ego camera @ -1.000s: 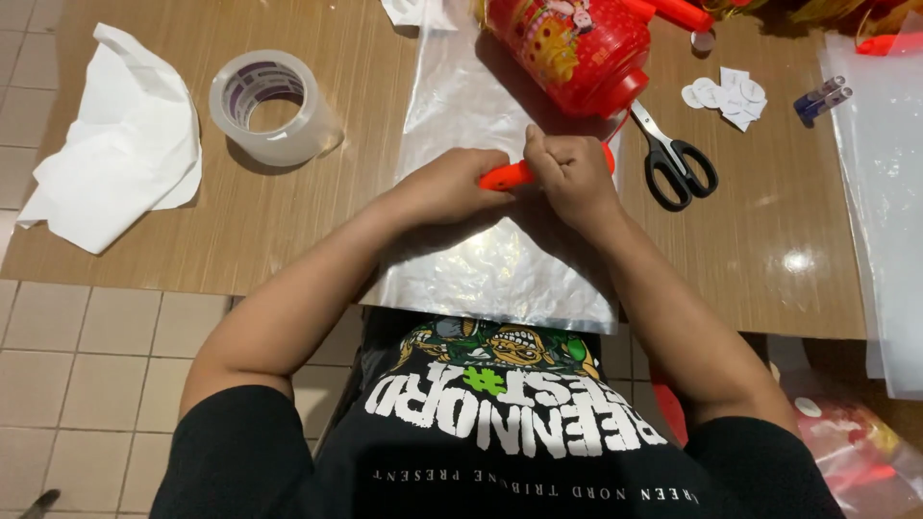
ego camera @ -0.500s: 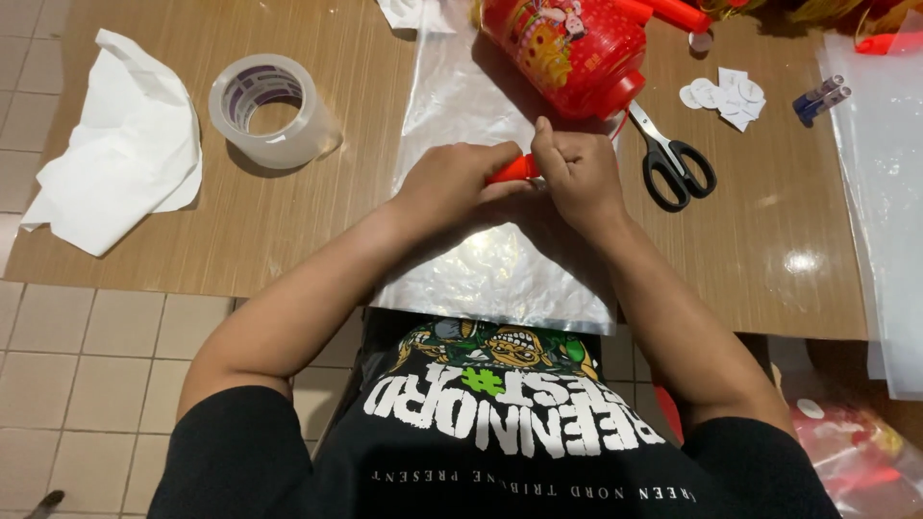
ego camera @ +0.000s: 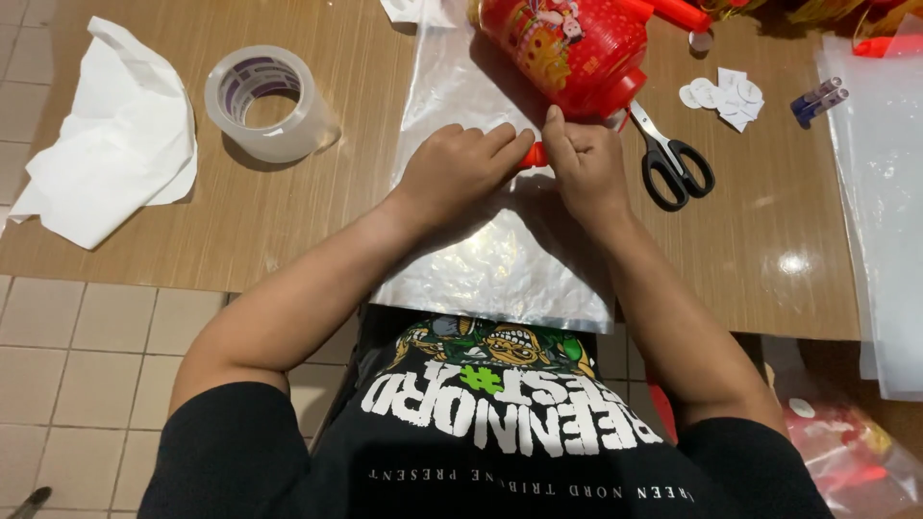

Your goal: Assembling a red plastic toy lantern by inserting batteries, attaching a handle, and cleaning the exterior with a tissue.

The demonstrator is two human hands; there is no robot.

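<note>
From the head view, my left hand [ego camera: 457,168] and right hand [ego camera: 585,168] are both closed around a small orange stick [ego camera: 535,154], pinched between them over the clear plastic sheet [ego camera: 500,264] on the wooden table [ego camera: 288,221]. A red lantern [ego camera: 567,48] sits just beyond, scissors [ego camera: 673,159] lie right, tape roll [ego camera: 269,101] left.

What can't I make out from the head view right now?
- Small red piece: mostly hidden by the left hand and right hand; shape unclear.
- Red lantern: top cut off by the upper edge.
- Scissors: blade tips hidden behind the lantern.
- Clear plastic sheet: partly covered by both hands.
</note>
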